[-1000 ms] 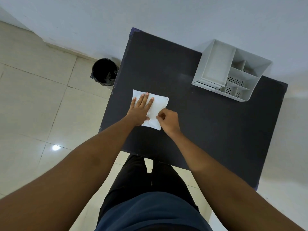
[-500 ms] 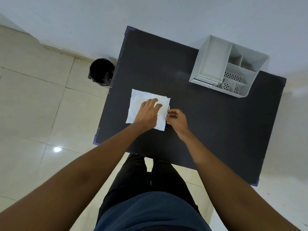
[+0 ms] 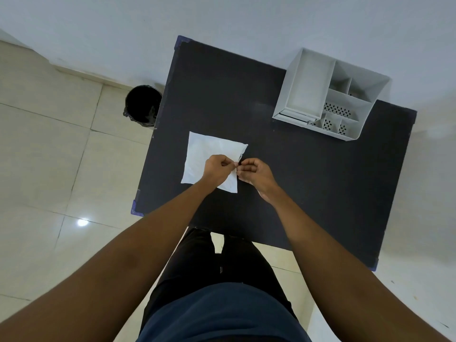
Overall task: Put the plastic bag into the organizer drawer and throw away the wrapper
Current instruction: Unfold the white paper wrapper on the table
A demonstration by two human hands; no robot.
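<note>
Here a pale tiled floor (image 3: 44, 169) fills the left of the view and meets a light wall (image 3: 222, 18) at the far side. A dark rectangular table (image 3: 308, 183) stands against that wall, with blue caps on its visible corners. On the table's far right corner sits a white desk organizer (image 3: 328, 95), its open top split into one long tray on the left and several smaller compartments on the right, some with perforated bottoms; a shallow drawer front shows at its near left edge. On the floor just beside the table's far left edge stands a round black waste bin (image 3: 143, 104) lined with a dark bag.

The person stands at the near side of the table in dark trousers and a dark blue top, with both bare forearms reaching forward. A flat white wrapper (image 3: 207, 151) lies on the table's left half, well apart from the organizer and nearer the bin. Its right edge looks ragged near the far corner.

The left hand (image 3: 217, 169) rests over the wrapper's near right part, fingers curled and thumb and forefinger pressed together on the wrapper's right edge. The right hand (image 3: 254, 171) meets it from the right, fingers curled, its fingertips pinching the same edge, so that the two hands touch at that spot. Whether the plastic bag is inside cannot be told.
</note>
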